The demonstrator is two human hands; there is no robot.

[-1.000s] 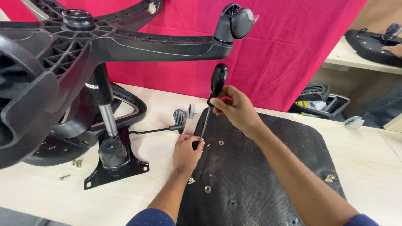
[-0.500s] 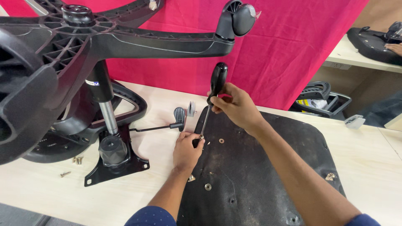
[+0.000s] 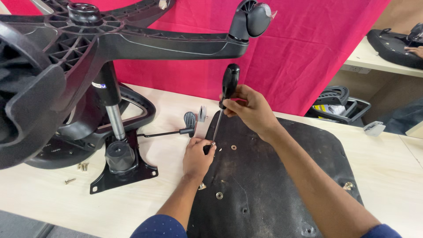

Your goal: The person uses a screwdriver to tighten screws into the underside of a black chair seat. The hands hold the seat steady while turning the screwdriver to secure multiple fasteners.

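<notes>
Two hands work over the dark seat board [image 3: 273, 185] that lies flat toward the near right corner of the desk [image 3: 145, 198]. Nearest me, my left hand [image 3: 197, 158] sits at the board's left edge, its fingers [image 3: 207, 144] pinched together around the tip of the screwdriver [image 3: 224, 99], steadying it at what I take to be a small screw, too small to be sure of. Above it my right hand [image 3: 250, 108] has its fingers clamped on the black handle, with the shaft tilted.

That tilt is my worry: I judge the tip could skid off the board and jab my left fingers. Loose screws [image 3: 79, 169] by the near left edge could roll off. Farther left, the chair base [image 3: 110, 39] stands on its metal plate [image 3: 125, 169] and overhangs the work, so a bump might tip it.
</notes>
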